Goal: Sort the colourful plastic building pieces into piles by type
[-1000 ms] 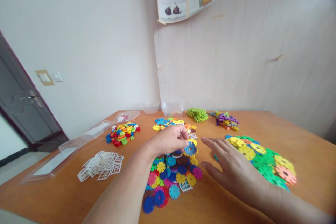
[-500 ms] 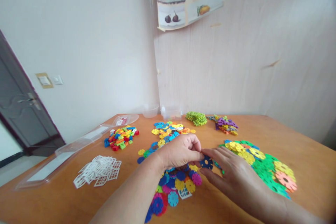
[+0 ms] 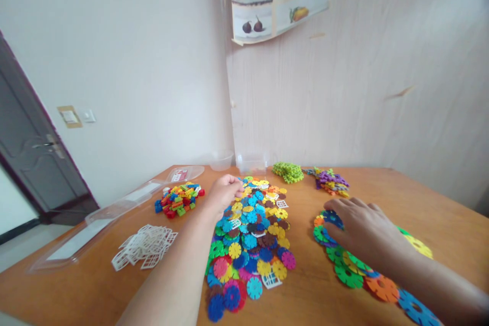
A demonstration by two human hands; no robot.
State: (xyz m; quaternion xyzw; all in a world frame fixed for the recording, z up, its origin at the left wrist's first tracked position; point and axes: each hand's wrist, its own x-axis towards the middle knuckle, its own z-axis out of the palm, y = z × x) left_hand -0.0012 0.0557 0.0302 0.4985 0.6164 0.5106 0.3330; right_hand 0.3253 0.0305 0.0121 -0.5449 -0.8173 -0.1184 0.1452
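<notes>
A heap of coloured snowflake discs [image 3: 252,244] lies in the middle of the wooden table [image 3: 385,188]. My left hand [image 3: 223,192] rests at the heap's far left edge, fingers curled in, and what they hold is hidden. My right hand [image 3: 362,229] lies over a flat spread of larger linked discs [image 3: 347,272] on the right. Its fingertips press on a dark blue disc [image 3: 333,217] at the spread's far end.
Small coloured bricks [image 3: 178,198], white lattice pieces [image 3: 145,244] and a clear plastic lid [image 3: 95,224] lie to the left. Green pieces [image 3: 287,170], a purple mixed pile [image 3: 330,180] and clear tubs [image 3: 250,162] sit by the wall. A dark door [image 3: 30,163] stands far left.
The dark blue disc went from my left hand to my right hand. The right hand carried it right onto the linked spread; the left hand moved to the heap's far edge.
</notes>
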